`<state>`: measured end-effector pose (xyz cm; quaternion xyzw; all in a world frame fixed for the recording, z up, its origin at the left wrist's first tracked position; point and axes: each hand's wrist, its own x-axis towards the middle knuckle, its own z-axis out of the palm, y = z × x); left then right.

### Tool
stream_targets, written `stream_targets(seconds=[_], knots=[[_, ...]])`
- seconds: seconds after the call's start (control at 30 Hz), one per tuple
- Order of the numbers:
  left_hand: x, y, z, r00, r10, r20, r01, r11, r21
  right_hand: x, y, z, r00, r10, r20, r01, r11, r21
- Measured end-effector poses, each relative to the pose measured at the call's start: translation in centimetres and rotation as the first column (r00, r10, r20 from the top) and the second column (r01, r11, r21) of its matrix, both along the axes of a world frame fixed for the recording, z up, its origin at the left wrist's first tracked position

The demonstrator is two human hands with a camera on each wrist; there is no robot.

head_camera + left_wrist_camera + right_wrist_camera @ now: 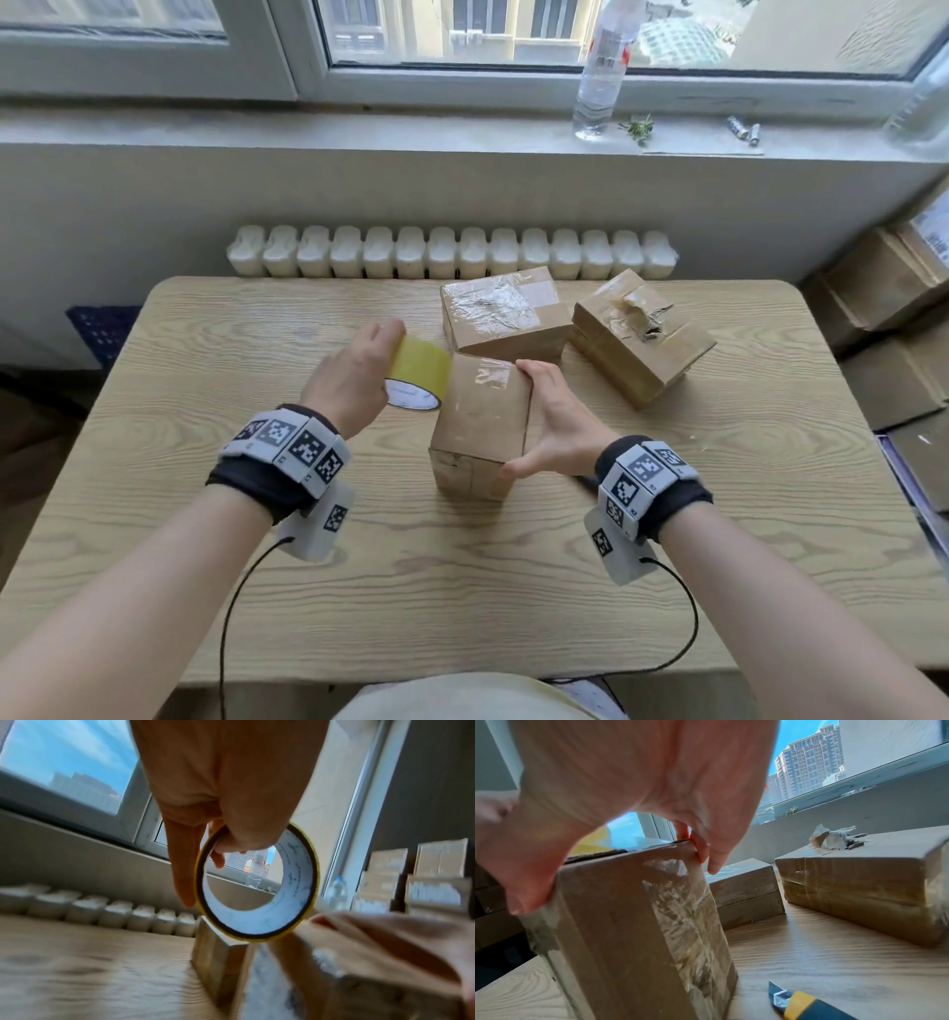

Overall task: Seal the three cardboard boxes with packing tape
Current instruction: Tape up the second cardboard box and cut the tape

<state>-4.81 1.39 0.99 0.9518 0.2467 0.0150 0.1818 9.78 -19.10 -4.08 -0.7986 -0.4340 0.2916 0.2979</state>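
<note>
So we're on the nearest box (480,421) right now, the one sitting closest to us on the desk (205,565). Our right hand (557,426) has it clamped from the side, thumb on the near corner and fingers hooked over the far top edge, basically just steadying it. Our left hand (354,375) has the roll of yellow packing tape (418,377), fingers threaded through the core, held up just beside the box's left top edge. Looks to us like the start of taping this one; we can't spot a free tape end pulled off yet.

The other two boxes sit further back: the middle box (506,313) touching the near one's far end, and the right box (642,339) near it with crumpled old tape on top.

Next move, we reckon, is finding the tape's loose end, sticking it down on the top and pulling the roll along the seam while the right hand keeps things from sliding. There's a blue and yellow cutter (805,1004) on the desk near our right wrist for the cut.
</note>
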Motion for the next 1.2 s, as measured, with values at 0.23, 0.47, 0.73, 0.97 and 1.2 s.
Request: stream_targets(seconds=[0.23, 0.47, 0.73, 0.97, 1.2], knots=[[-1.0, 0.6, -1.5, 0.991, 0.008, -0.135, 0.006, 0.994, 0.106, 0.6, -0.6, 0.1, 1.0, 0.023, -0.002, -0.023, 1.0, -0.001], [-1.2, 1.1, -2.8, 0.99, 0.026, -0.141, -0.007, 0.991, 0.133, 0.8, -0.5, 0.0, 0.999, 0.038, -0.023, -0.038, 0.999, -0.019], [-1.0, 1.2, -5.4, 0.988, 0.023, -0.15, -0.013, 0.998, 0.067, 0.5, -0.4, 0.1, 0.999, 0.044, -0.024, -0.044, 0.999, -0.015], [-0.8, 0.9, -7.5, 0.988, 0.047, -0.15, -0.053, 0.998, -0.034, 0.3, -0.2, 0.5, 0.999, 0.046, -0.022, -0.047, 0.997, -0.067], [-0.7, 0.6, -8.6, 0.991, 0.027, -0.131, -0.039, 0.995, -0.09, -2.5, 0.9, 3.2, 0.934, 0.225, 0.276, -0.143, 0.947, -0.288]])
